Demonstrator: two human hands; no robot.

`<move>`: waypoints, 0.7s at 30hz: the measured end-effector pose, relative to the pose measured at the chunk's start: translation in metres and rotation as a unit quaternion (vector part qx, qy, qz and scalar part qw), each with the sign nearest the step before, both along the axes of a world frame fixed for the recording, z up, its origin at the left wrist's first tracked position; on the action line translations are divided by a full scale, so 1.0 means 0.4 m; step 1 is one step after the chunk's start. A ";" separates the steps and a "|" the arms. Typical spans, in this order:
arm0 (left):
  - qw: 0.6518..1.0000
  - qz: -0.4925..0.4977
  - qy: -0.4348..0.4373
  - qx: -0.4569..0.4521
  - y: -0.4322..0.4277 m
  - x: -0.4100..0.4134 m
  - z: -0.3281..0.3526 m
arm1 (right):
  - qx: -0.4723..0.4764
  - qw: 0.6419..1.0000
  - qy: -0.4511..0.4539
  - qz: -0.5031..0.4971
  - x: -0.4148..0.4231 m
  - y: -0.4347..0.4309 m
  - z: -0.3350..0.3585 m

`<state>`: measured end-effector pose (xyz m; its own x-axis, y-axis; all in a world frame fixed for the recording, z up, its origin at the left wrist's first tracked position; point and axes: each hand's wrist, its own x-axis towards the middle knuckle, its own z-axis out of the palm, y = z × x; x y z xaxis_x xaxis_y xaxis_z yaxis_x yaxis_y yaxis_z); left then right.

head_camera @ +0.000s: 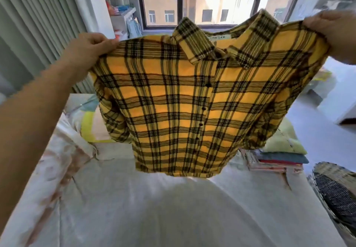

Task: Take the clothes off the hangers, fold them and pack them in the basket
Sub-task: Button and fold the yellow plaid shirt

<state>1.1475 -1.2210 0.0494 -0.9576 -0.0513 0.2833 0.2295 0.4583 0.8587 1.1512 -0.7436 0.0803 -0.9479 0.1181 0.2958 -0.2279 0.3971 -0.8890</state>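
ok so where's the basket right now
In the head view the woven basket sits at the lower right edge, just right of the stack of folded clothes on the bed.

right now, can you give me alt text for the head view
Both hands hold a yellow plaid shirt up by its shoulders, left hand and right hand, above a pale bed. Folded clothes and a woven basket sit to the right.
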 end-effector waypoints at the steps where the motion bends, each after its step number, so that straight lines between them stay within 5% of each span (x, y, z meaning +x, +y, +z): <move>1: 1.000 0.000 0.001 0.002 -0.010 0.011 -0.013 | -0.003 1.000 0.010 0.006 0.002 -0.002 -0.010; 6: 0.999 -0.036 -0.030 -0.013 -0.022 0.120 -0.162 | 0.061 0.995 -0.079 0.016 0.071 0.039 -0.144; 11: 0.979 -0.102 -0.170 0.037 0.002 0.255 -0.371 | 0.062 0.974 -0.197 0.091 0.191 0.038 -0.370; 15: 0.947 -0.066 -0.306 0.078 0.013 0.326 -0.554 | 0.038 0.946 -0.296 0.123 0.286 0.011 -0.553; 21: 0.876 -0.057 -0.479 0.000 0.010 0.443 -0.816 | 0.062 0.880 -0.445 0.154 0.384 0.011 -0.854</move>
